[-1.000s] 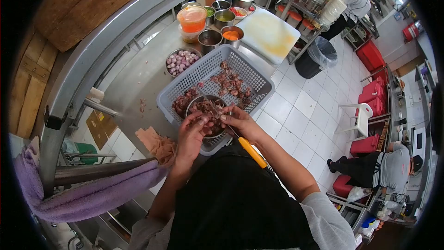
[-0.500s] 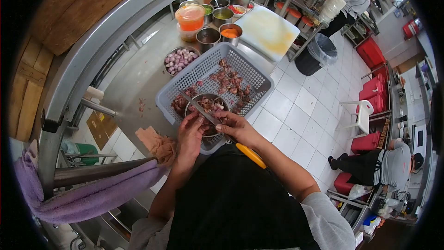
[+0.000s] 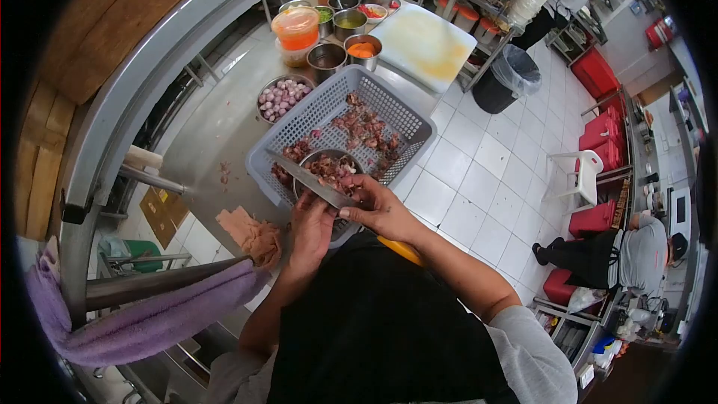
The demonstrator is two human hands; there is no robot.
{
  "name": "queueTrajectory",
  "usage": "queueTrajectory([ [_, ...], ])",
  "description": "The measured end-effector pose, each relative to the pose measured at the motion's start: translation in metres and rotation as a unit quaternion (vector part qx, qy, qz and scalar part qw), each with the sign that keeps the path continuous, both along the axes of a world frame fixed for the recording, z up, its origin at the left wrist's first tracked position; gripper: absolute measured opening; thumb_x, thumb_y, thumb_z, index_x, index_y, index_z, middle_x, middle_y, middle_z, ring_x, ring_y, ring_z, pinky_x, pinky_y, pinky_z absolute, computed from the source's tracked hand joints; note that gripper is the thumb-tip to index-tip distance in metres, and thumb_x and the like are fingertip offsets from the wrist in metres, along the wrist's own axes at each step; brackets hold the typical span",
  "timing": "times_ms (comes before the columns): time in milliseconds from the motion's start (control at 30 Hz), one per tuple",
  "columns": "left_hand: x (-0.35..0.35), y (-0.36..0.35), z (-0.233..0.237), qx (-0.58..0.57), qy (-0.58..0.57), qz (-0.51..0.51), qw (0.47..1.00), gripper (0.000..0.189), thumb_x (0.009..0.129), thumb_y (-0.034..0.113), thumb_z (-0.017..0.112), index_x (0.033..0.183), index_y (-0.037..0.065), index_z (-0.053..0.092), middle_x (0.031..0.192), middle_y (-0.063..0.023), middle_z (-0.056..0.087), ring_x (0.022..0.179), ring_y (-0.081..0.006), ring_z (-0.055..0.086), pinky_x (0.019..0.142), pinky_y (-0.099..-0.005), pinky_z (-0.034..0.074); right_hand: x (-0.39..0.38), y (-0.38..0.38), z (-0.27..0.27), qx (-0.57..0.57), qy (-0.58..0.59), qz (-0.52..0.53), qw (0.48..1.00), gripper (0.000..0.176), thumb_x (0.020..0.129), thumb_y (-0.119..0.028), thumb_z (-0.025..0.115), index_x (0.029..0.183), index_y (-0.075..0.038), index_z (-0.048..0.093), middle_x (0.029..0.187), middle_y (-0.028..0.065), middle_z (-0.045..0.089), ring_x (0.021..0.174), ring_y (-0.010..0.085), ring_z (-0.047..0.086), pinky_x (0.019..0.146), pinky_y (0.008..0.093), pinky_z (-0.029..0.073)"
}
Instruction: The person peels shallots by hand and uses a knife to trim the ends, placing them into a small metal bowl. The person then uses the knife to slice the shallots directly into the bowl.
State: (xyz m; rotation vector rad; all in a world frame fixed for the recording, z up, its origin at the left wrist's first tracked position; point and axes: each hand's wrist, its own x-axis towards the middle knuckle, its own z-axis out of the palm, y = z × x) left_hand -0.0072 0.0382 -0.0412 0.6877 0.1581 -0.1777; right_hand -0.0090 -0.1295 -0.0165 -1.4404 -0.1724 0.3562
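Note:
A grey plastic basket (image 3: 407, 101) holds dark reddish-brown shallot-like pieces (image 3: 366, 131). Inside its near side sits a metal bowl (image 3: 329, 155) with more of these pieces. Over the bowl my right hand (image 3: 378, 209) grips a knife (image 3: 303, 176), its blade pointing up and left; the yellow handle is partly hidden beneath my wrist. My left hand (image 3: 312, 224) is closed under the blade, and what its fingers hold is too hidden to name. Beside the basket, at its upper left, a metal bowl (image 3: 285, 97) is full of small purple-white shallots.
A white cutting board (image 3: 424, 45) and several containers stand beyond the basket. Left are an orange-brown cloth (image 3: 250, 236) and a purple towel (image 3: 157, 329) on a rail. A black bin (image 3: 497, 86) stands on the floor; two other people are farther right.
The knife blade has turned flatter and shows more of its broad side, and its handle is more hidden. My hands have moved slightly. The whole view has shifted a little.

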Motion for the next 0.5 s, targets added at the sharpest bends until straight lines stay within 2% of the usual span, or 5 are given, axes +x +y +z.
queueTrajectory([
  [200, 0.002, 0.002, -0.013, 0.024, -0.012, 0.008, 1.0, 0.032, 0.094, 0.002, 0.059, 0.125, 0.001, 0.054, 0.119, -0.0082, 0.059, 0.11, -0.0193, 0.059, 0.096, -0.0347, 0.049, 0.0, 0.006, 0.008, 0.054, 0.011, -0.018, 0.998, 0.048, 0.085, -0.009, 0.076, 0.125, -0.007, 0.049, 0.089, 0.0007, 0.058, 0.08, 0.0075, 0.054, 0.067, 0.0235, 0.043],
  [233, 0.003, 0.002, -0.014, 0.026, -0.016, 0.006, 1.0, 0.034, 0.094, 0.002, 0.06, 0.126, 0.0, 0.053, 0.119, -0.0089, 0.059, 0.111, -0.0198, 0.057, 0.097, -0.0352, 0.047, 0.0, 0.004, 0.013, 0.031, 0.017, -0.016, 0.999, 0.044, 0.085, -0.008, 0.076, 0.121, -0.007, 0.05, 0.091, 0.002, 0.061, 0.08, 0.0078, 0.055, 0.068, 0.0244, 0.045],
  [367, 0.0, 0.002, -0.002, 0.062, -0.029, 0.0, 0.998, 0.036, 0.094, 0.003, 0.057, 0.13, -0.003, 0.051, 0.124, -0.0107, 0.057, 0.114, -0.02, 0.055, 0.1, -0.0346, 0.045, 0.004, 0.004, 0.009, 0.046, 0.005, 0.008, 0.999, 0.04, 0.086, -0.008, 0.075, 0.118, -0.006, 0.05, 0.095, 0.0029, 0.062, 0.084, 0.0074, 0.055, 0.069, 0.0251, 0.046],
  [433, -0.002, 0.001, -0.002, 0.073, -0.038, -0.021, 0.996, 0.041, 0.095, 0.003, 0.056, 0.134, -0.003, 0.048, 0.129, -0.0115, 0.055, 0.117, -0.0204, 0.054, 0.102, -0.0342, 0.044, 0.002, 0.008, 0.012, 0.094, 0.011, -0.016, 0.995, 0.035, 0.087, -0.004, 0.073, 0.114, -0.007, 0.051, 0.091, -0.0003, 0.059, 0.086, 0.0064, 0.054, 0.073, 0.0238, 0.044],
  [500, -0.003, -0.003, 0.0, 0.063, -0.035, 0.014, 0.997, 0.039, 0.095, 0.002, 0.055, 0.133, -0.002, 0.049, 0.129, -0.0119, 0.056, 0.118, -0.0205, 0.054, 0.103, -0.034, 0.043, 0.005, 0.006, 0.0, 0.073, 0.015, -0.014, 0.997, 0.034, 0.087, -0.003, 0.073, 0.112, -0.006, 0.051, 0.094, 0.0007, 0.059, 0.09, 0.0077, 0.056, 0.078, 0.0247, 0.045],
])
